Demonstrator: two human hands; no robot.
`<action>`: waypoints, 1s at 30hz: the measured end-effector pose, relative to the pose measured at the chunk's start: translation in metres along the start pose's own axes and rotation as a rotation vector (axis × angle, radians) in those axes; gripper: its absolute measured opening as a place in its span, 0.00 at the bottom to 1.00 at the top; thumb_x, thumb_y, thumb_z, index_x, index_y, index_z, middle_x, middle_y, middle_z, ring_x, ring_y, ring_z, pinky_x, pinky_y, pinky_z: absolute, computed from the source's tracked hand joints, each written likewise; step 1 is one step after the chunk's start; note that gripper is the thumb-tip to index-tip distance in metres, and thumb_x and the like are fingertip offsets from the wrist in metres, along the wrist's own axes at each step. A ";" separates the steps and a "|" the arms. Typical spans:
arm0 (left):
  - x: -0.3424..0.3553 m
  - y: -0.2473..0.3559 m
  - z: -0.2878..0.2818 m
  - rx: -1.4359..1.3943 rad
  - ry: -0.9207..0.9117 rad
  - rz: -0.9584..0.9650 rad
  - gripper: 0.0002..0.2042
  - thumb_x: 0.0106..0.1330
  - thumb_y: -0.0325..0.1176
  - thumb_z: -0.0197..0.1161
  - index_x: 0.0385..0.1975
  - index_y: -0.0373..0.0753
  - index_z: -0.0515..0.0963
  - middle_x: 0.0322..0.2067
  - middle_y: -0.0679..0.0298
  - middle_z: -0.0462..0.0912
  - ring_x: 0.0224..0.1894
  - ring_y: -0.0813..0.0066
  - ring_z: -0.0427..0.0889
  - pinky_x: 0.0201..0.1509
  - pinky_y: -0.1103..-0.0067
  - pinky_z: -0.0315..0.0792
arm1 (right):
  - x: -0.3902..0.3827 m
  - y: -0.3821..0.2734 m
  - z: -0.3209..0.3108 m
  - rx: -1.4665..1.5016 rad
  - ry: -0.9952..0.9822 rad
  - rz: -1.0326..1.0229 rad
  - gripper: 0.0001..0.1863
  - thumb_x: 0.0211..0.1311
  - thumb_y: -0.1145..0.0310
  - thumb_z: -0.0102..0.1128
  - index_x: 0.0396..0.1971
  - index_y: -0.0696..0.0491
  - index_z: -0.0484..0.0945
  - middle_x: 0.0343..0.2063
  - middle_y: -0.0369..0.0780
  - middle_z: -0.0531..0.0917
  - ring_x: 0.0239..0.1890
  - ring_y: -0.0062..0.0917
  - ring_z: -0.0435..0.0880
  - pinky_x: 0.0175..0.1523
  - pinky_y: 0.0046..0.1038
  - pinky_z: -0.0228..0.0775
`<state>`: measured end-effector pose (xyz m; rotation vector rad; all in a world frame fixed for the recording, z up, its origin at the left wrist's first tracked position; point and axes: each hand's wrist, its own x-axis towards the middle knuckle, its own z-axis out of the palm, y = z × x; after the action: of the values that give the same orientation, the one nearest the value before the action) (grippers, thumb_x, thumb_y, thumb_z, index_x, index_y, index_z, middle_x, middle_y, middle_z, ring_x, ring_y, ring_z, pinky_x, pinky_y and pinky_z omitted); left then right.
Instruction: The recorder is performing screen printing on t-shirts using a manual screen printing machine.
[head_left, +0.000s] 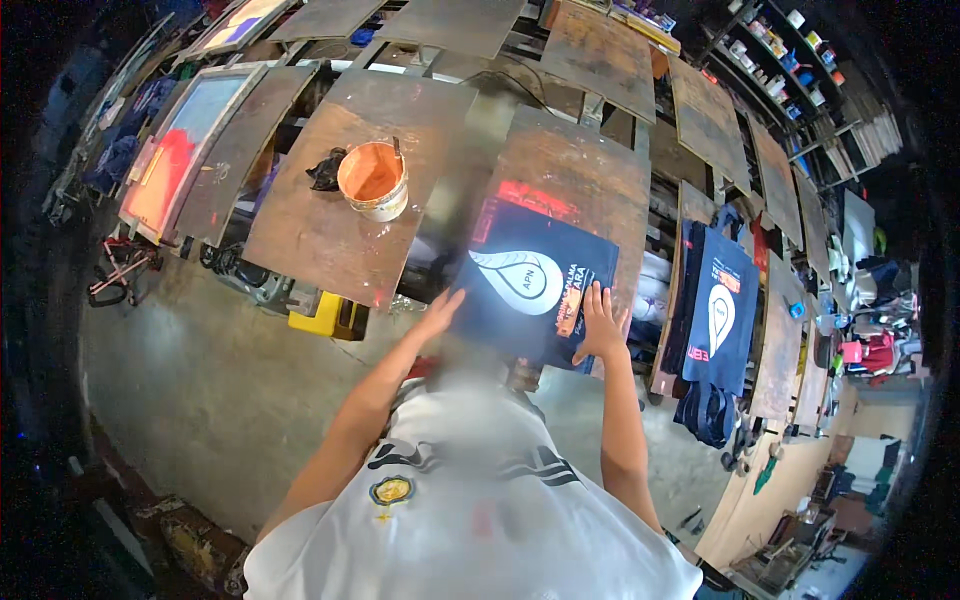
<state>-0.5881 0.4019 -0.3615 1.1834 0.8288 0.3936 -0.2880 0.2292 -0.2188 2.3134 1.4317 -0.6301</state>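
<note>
navy cloth, shaped like a flat bag [535, 335], lies on a brown board [560, 150] in front of the person, near the middle of the view, with one white drop-shaped print and one block of orange and white print facing up. two bare hands are on it or at it. the right hand [604, 328] lies over its right side, fingers spread and thumb held well away from them, beside the orange print. the left hand [440, 312] is at its left edge, fingers close together; i cannot tell whether they pinch the cloth or only touch it. a red glow [538, 199] falls on the board just past the bag's far edge.

on the next board to the left [350, 110] stands one white bucket [386, 206], orange inside, with one stick [397, 148] upright at its rim and one crumpled black thing [325, 170] just beside it. to the right, more navy bags [722, 300] lie on another board; how many are layered there i cannot tell, but the top one has one white drop print. two framed screens [170, 170] show at the far left, the nearer one smeared red and orange. one yellow and black box [325, 316] sits below the bucket's board.
</note>
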 end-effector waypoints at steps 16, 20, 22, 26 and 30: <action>0.014 -0.005 -0.031 -0.474 -0.366 -0.415 0.20 0.65 0.35 0.63 0.56 0.37 0.76 0.51 0.59 0.83 0.52 0.65 0.83 0.59 0.65 0.77 | 0.008 -0.010 0.008 -0.069 -0.032 0.072 0.90 0.07 0.56 0.90 0.76 0.54 0.32 0.78 0.44 0.33 0.79 0.44 0.35 0.69 0.72 0.42; 0.038 -0.062 -0.035 -0.559 -0.403 -0.351 0.18 0.63 0.36 0.62 0.51 0.36 0.77 0.46 0.60 0.84 0.48 0.65 0.84 0.57 0.66 0.77 | 0.010 -0.017 -0.004 -0.103 -0.064 0.078 0.92 0.06 0.53 0.90 0.76 0.54 0.32 0.78 0.44 0.34 0.79 0.45 0.36 0.70 0.71 0.44; 0.035 -0.054 -0.025 -0.812 -0.381 -0.547 0.18 0.61 0.36 0.60 0.50 0.36 0.77 0.45 0.59 0.84 0.48 0.64 0.83 0.60 0.68 0.74 | 0.009 -0.014 0.000 -0.079 -0.064 0.108 0.92 0.05 0.53 0.90 0.76 0.52 0.32 0.78 0.44 0.34 0.79 0.45 0.36 0.69 0.71 0.44; 0.022 -0.028 -0.013 -1.017 -0.433 -0.627 0.22 0.59 0.39 0.58 0.53 0.37 0.75 0.52 0.56 0.80 0.56 0.58 0.78 0.65 0.63 0.67 | 0.009 -0.018 0.000 -0.046 -0.052 0.120 0.91 0.06 0.55 0.90 0.76 0.51 0.32 0.78 0.43 0.34 0.79 0.44 0.37 0.69 0.71 0.45; 0.018 -0.025 -0.014 -0.974 -0.345 -0.691 0.24 0.60 0.43 0.59 0.55 0.38 0.74 0.54 0.56 0.79 0.57 0.56 0.76 0.66 0.62 0.66 | 0.002 -0.030 -0.010 -0.076 -0.065 0.141 0.86 0.13 0.61 0.90 0.76 0.53 0.35 0.78 0.40 0.34 0.78 0.44 0.39 0.69 0.71 0.49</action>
<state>-0.5906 0.4142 -0.3931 0.0200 0.5684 -0.0135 -0.3124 0.2491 -0.2131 2.2882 1.2303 -0.5933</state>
